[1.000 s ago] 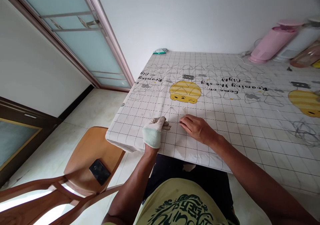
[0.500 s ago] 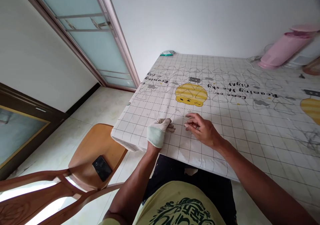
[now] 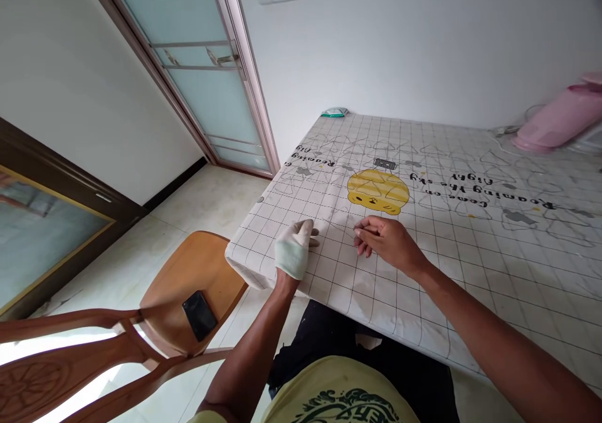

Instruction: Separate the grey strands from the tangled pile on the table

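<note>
Left hand (image 3: pixel 294 250), white-gloved, fingers (image 3: pixel 306 228) loosely curled on grid-printed padded surface (image 3: pixel 489 266); right hand (image 3: pixel 388 244), bare, fingers (image 3: pixel 364 230) pinched together, anything held too fine to tell.

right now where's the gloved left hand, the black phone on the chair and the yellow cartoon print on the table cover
gloved left hand (image 3: pixel 293 251): head view, on the white covering over the back of the hand
black phone (image 3: pixel 200 315): head view, on the middle of its upward face
yellow striped cartoon print (image 3: pixel 379 191): head view, on its striped middle

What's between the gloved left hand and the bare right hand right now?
In the head view, only the grid-printed cloth lies between the gloved left hand and the bare right hand.
</note>
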`<state>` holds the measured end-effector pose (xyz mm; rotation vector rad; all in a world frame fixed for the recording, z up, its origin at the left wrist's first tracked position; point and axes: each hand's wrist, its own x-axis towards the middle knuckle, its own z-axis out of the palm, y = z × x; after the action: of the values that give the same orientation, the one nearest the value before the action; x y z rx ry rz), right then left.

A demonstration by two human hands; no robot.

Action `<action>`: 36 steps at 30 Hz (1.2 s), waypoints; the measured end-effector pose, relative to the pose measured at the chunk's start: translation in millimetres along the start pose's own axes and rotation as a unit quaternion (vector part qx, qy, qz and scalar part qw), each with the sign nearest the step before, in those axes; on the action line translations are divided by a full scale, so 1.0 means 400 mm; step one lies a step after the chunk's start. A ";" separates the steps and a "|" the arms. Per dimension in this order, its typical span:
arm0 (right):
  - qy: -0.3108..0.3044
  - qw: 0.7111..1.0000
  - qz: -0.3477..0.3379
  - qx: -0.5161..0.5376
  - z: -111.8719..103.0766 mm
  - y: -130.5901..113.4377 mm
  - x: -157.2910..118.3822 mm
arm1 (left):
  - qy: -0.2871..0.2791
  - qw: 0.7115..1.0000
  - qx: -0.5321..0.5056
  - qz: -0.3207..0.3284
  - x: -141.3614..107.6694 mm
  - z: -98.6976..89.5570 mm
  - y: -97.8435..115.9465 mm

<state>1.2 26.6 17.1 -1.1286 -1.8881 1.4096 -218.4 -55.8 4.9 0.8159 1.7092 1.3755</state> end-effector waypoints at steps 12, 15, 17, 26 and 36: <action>0.088 0.955 0.005 -0.282 0.121 -0.032 0.344 | 0.023 0.998 0.035 0.037 -0.005 -0.032 -0.045; 0.097 0.943 0.011 -0.318 0.132 -0.030 0.379 | 0.016 0.999 0.025 0.039 -0.002 -0.033 -0.051; 0.101 0.938 0.017 -0.330 0.137 -0.032 0.394 | 0.014 0.999 0.029 0.041 -0.001 -0.035 -0.055; 0.133 0.912 -0.001 -0.389 0.122 -0.046 0.367 | 0.011 0.998 0.047 0.045 -0.001 -0.039 -0.060; 0.057 0.932 -0.100 -0.343 -0.098 0.005 -0.136 | 0.024 0.984 0.168 0.049 0.024 -0.046 -0.055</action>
<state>61.3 0.2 31.6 -1.2307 -2.4020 0.5525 -239.4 -60.8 -16.3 1.0722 1.9954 1.1926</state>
